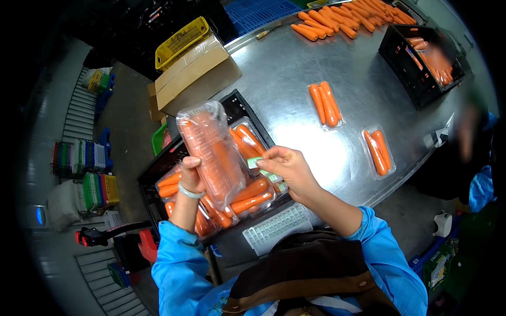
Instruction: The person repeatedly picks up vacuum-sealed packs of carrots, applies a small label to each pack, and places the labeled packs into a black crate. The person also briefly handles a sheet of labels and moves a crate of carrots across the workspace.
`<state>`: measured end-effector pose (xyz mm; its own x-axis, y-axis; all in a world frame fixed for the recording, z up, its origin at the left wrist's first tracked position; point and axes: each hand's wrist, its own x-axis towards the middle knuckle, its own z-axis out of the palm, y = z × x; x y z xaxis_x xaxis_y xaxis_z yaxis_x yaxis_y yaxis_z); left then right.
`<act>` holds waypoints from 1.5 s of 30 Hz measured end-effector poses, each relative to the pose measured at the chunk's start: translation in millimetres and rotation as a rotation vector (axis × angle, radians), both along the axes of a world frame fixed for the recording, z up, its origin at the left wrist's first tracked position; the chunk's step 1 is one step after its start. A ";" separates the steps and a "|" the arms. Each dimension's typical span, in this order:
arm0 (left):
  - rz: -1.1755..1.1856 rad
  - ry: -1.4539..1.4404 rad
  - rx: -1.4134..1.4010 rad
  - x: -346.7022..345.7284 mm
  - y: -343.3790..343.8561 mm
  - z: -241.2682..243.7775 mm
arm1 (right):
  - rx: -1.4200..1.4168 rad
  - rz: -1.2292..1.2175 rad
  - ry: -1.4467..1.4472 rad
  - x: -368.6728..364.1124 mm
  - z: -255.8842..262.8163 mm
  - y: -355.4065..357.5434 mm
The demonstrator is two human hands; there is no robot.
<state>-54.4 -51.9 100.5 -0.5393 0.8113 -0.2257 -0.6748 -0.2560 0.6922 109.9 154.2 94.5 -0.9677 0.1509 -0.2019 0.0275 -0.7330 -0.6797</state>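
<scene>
My left hand [192, 175] grips a wrapped clear plastic tray of carrots [213, 158], tilted above a black plastic crate [253, 114]. Several more packs of carrots [249, 201] lie inside that crate. Between the thumb and forefinger of my right hand [290, 170] is a small green-and-white sticker [253, 162], just right of the raised pack. More stickers [272, 176] hang below it, partly covered by my fingers. A sheet of printed labels [278, 229] rests at the table's near edge, in front of my apron.
Two carrot packs [326, 104] [377, 152] lie on the steel table [272, 71]. Loose carrots [348, 17] are heaped at its far end, near a knife-like tool [269, 31]. A cardboard box [197, 73] and yellow basket [182, 43] stand left. Another person's arm [466, 134] is beside a second black crate [407, 67].
</scene>
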 end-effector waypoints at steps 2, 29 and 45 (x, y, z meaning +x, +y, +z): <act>-0.003 -0.041 0.029 26.6 13.0 2.5 | 0.074 -0.042 0.048 -3.3 0.3 -1.6; -0.158 0.583 -1.516 223.9 379.2 -215.6 | 0.198 -0.556 -0.433 272.7 -134.2 157.1; 0.602 0.959 -1.731 57.6 -62.5 -127.1 | 0.106 -0.132 -0.132 164.0 -105.4 112.7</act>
<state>3.2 -114.4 -26.6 -0.9838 -0.1692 0.0586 -0.1306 0.9021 0.4113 273.9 266.8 -10.8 -0.9045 0.3014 -0.3018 0.0300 -0.6608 -0.7499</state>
